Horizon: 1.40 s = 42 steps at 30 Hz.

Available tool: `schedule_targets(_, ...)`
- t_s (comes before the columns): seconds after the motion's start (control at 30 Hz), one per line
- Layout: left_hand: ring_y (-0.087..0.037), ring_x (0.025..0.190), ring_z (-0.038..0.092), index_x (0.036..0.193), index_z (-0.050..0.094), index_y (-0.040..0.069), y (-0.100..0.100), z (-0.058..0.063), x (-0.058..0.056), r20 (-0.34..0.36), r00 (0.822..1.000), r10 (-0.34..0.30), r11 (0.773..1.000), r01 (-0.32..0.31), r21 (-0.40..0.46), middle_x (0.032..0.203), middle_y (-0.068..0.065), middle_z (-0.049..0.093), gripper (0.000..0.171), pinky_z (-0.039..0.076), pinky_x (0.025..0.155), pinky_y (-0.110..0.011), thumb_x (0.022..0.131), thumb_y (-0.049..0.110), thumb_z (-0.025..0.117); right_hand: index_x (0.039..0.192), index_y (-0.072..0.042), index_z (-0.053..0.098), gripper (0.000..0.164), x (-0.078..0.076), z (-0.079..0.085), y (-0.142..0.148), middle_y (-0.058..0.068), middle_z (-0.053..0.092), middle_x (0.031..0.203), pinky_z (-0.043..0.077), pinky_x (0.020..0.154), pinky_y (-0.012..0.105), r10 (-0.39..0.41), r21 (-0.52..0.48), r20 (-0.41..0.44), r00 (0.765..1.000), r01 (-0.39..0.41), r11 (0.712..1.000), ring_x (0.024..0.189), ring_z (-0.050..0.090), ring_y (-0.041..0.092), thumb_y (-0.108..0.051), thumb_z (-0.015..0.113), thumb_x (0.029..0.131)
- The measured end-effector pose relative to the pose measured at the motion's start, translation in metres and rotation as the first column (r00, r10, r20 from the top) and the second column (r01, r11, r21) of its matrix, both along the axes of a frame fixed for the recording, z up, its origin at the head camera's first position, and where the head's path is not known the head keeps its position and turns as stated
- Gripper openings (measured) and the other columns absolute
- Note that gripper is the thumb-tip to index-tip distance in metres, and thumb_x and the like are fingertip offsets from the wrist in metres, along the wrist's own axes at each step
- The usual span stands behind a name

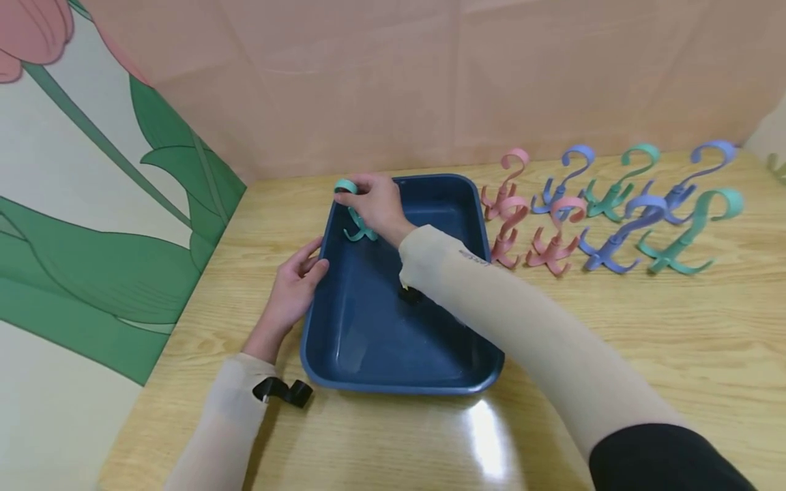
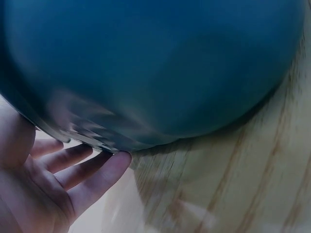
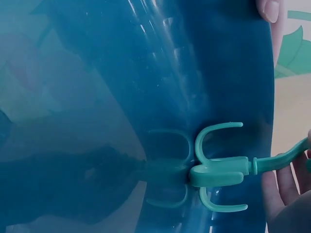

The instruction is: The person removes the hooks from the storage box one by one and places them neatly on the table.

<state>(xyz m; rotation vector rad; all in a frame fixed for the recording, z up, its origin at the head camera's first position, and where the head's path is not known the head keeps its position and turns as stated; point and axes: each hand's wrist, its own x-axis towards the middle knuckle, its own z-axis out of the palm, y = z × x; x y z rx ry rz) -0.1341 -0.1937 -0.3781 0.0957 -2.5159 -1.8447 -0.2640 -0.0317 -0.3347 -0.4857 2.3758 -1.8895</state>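
A dark blue plastic basin (image 1: 393,327) stands on the table in front of me. My left hand (image 1: 297,286) holds its left rim, the thumb over the edge and the fingers against the outer wall (image 2: 155,68). Over the basin's far left corner, my right hand (image 1: 379,204) pinches a teal multi-prong hook (image 1: 361,230) by its curved top. The prongs of that teal hook (image 3: 221,172) point down inside the basin, close to the bottom. Whether they touch it, I cannot tell.
Right of the basin stand several similar hooks in two rows: pink hooks (image 1: 554,245), purple-blue hooks (image 1: 614,247) and teal hooks (image 1: 681,249). A pink cloth (image 1: 430,88) hangs behind the wooden table (image 1: 614,341). A wall with painted leaves (image 1: 92,273) is at left.
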Motion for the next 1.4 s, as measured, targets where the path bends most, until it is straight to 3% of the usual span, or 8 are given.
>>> schedule_targets(0.33, -0.028, 0.116, 0.065, 0.155, 0.041, 0.018, 0.004, 0.0, 0.0, 0.017, 1.0, -0.008, 1.0, 0.008, -0.018, 0.138, -0.015, 0.06, 0.049, 0.054, 0.093, -0.042, 0.107, 0.021, 0.05, 0.102, -0.015, 0.079, 0.013, 0.003, -0.001, 0.006, -0.004, 0.075, 0.094, 0.048, 0.069, 0.03, -0.017, 0.012, -0.02, 1.0, 0.018, 1.0, 0.085, 0.065, 0.023, -0.021, 0.078, 0.09)
schedule_targets(0.67, -0.031, 0.118, 0.063, 0.153, 0.043, 0.015, 0.005, -0.004, 0.001, 0.011, 1.0, -0.001, 1.0, 0.001, 0.002, 0.137, -0.018, 0.06, 0.048, 0.053, 0.094, -0.046, 0.106, 0.018, 0.051, 0.103, -0.013, 0.078, 0.013, 0.011, 0.0, 0.014, -0.002, 0.075, 0.094, 0.051, 0.07, 0.03, -0.024, 0.027, -0.058, 0.998, 0.026, 0.999, 0.082, 0.065, 0.016, -0.018, 0.077, 0.091)
schedule_targets(0.87, -0.033, 0.117, 0.063, 0.153, 0.043, 0.011, 0.005, -0.002, 0.002, 0.002, 1.0, 0.007, 1.0, -0.007, 0.014, 0.136, -0.019, 0.06, 0.048, 0.055, 0.092, -0.042, 0.105, 0.015, 0.051, 0.109, -0.013, 0.076, 0.02, 0.018, 0.011, 0.02, -0.001, 0.075, 0.099, 0.054, 0.071, 0.028, 0.011, 0.052, -0.055, 0.998, -0.009, 0.999, 0.082, 0.067, 0.012, -0.019, 0.078, 0.09)
schedule_targets(1.1, -0.035, 0.116, 0.064, 0.153, 0.043, 0.012, 0.004, 0.0, 0.002, 0.013, 1.0, 0.008, 1.0, -0.008, 0.028, 0.136, -0.02, 0.06, 0.049, 0.056, 0.088, -0.037, 0.105, 0.015, 0.052, 0.104, -0.013, 0.077, 0.015, 0.029, 0.027, 0.036, -0.003, 0.075, 0.091, 0.054, 0.063, 0.03, 0.038, 0.054, -0.083, 0.996, -0.033, 0.998, 0.071, 0.067, 0.015, -0.017, 0.078, 0.089)
schedule_targets(1.4, -0.032, 0.115, 0.065, 0.154, 0.043, 0.016, 0.002, 0.003, 0.002, 0.034, 0.999, 0.012, 1.0, -0.012, -0.017, 0.137, -0.017, 0.06, 0.05, 0.056, 0.089, -0.04, 0.105, 0.02, 0.052, 0.104, -0.01, 0.076, 0.014, 0.045, 0.047, 0.063, -0.001, 0.075, 0.093, 0.055, 0.069, 0.034, 0.083, 0.005, -0.129, 0.988, -0.083, 0.997, 0.086, 0.07, 0.03, -0.015, 0.076, 0.091)
